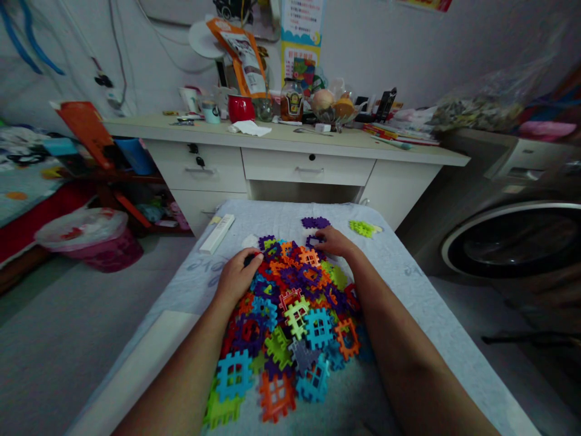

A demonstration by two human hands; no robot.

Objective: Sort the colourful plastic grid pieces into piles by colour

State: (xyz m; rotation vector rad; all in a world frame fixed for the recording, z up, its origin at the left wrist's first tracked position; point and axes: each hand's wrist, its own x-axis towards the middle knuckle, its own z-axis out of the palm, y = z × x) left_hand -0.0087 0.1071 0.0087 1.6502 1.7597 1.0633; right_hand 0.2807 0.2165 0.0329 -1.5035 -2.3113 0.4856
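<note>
A heap of several colourful square plastic interlocking tiles (290, 327) lies on a small table covered with a pale cloth (408, 266). My left hand (236, 275) rests at the pile's left edge, fingers curled over a dark piece at its thumb tip. My right hand (333, 242) reaches to the far edge of the pile, fingers bent down onto a purple tile. A small stack of purple tiles (315, 222) sits just beyond it. A few green tiles (363, 227) lie apart at the far right.
A white flat box (218, 233) lies at the table's far left. Beyond stands a cluttered desk (290, 142) with drawers, a red mug (239, 108) and jars. A pink bin (91, 237) sits on the floor at left; a washing machine (512, 236) is at right.
</note>
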